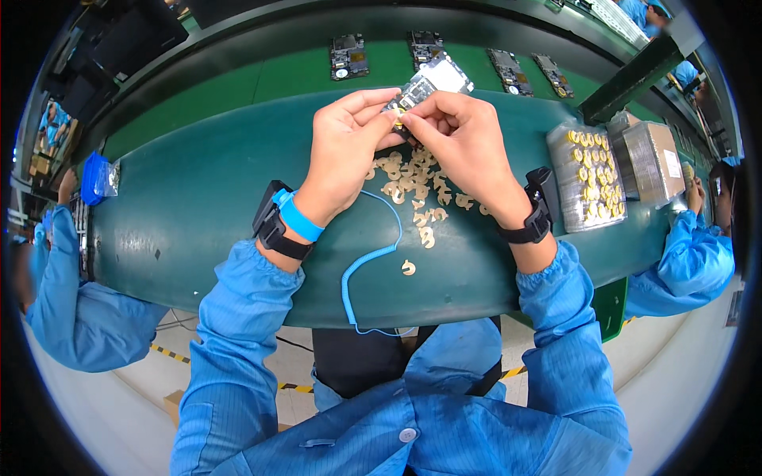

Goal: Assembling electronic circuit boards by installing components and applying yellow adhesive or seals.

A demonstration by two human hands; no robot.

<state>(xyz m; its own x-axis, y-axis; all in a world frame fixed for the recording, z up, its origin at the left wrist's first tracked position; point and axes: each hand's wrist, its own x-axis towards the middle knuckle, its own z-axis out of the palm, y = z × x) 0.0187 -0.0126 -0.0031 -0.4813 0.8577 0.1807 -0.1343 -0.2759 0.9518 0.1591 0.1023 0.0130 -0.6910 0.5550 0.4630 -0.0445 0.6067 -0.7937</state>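
Observation:
My left hand (346,147) is closed around the near end of a circuit board (423,86), which is tilted up over the bench and has a bright silver panel at its far end. My right hand (464,143) is closed too, its thumb tip and fingers meeting at a small round yellow part (399,119) on the board's near end. The fingertips partly cover that part, so whether it is stuck down cannot be seen. Under both hands lies a loose pile of cream notched discs (414,176); one single disc (409,268) lies nearer to me.
Several circuit boards (349,57) lie on the green strip beyond the bench. A clear tray of yellow round parts (589,176) stands at right, beside a cardboard box (655,163). A coiled blue cord (347,289) crosses the bench. Co-workers in blue sit at both sides.

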